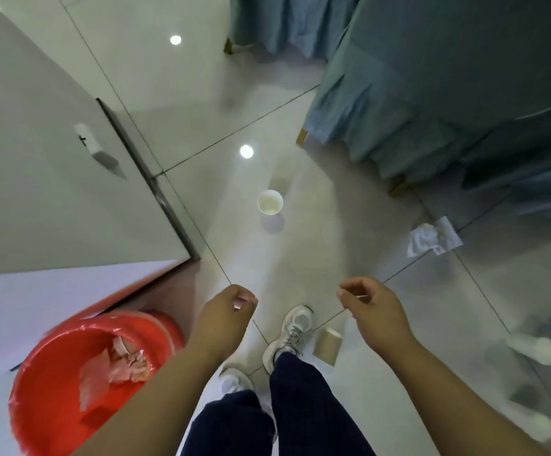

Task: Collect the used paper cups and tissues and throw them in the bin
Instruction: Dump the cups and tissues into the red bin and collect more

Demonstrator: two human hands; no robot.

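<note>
A red bin (53, 383) with a red liner stands at the lower left; crumpled tissue (126, 360) lies inside it. A white paper cup (270, 202) stands upright on the floor ahead. A brown paper cup (327, 345) lies beside my right shoe. A crumpled white tissue (432, 238) lies on the tiles to the right. Two white cups (530, 348) (534, 422) lie blurred at the far right. My left hand (226, 311) hangs over the floor just right of the bin, fingers loosely curled, holding nothing. My right hand (369, 307) hovers above the brown cup, fingers loosely curled and empty.
A white door or panel (53, 159) stands at the left, its edge beside the bin. Tables draped in blue-green cloth (415, 77) fill the upper right, with wooden legs (302, 138) showing at the floor. Glossy grey tiles (201, 93) cover the floor between them.
</note>
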